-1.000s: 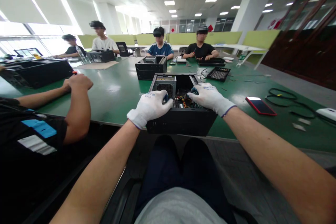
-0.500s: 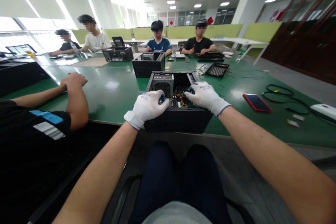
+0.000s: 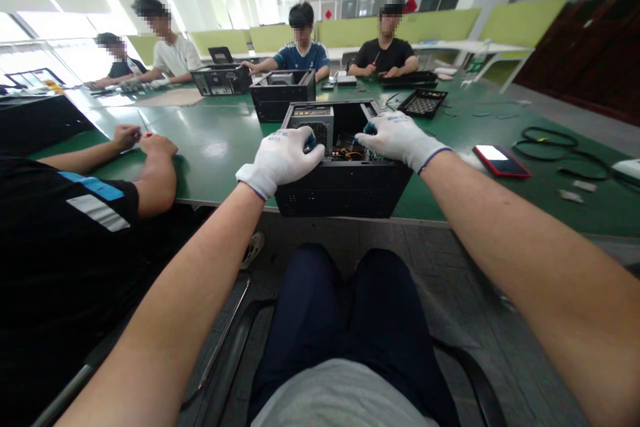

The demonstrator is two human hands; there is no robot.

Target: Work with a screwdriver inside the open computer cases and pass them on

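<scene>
An opened black computer case (image 3: 343, 188) sits in front of me at the table's near edge, its inside facing up. A silver-grey power supply (image 3: 315, 121) fills its far left part, and orange and yellow wires (image 3: 351, 154) show near the middle. My left hand (image 3: 286, 160), in a white glove with blue fingertips, curls over the left side of the case. My right hand (image 3: 404, 140), gloved alike, grips the right side with its thumb pointing inward. Both sets of fingertips are partly hidden inside the case.
On the green table (image 3: 220, 147), a red-edged phone (image 3: 500, 161) and a black cable (image 3: 550, 137) lie to the right. Another case (image 3: 283, 97) stands just beyond mine, near a black grille panel (image 3: 423, 103). A co-worker's arm (image 3: 155, 180) rests at the left.
My view has tilted downward, so the case and table appear higher. My hands stay at the case's sides. The neighbour's hands on the left have moved apart, and the phone screen now looks bright.
</scene>
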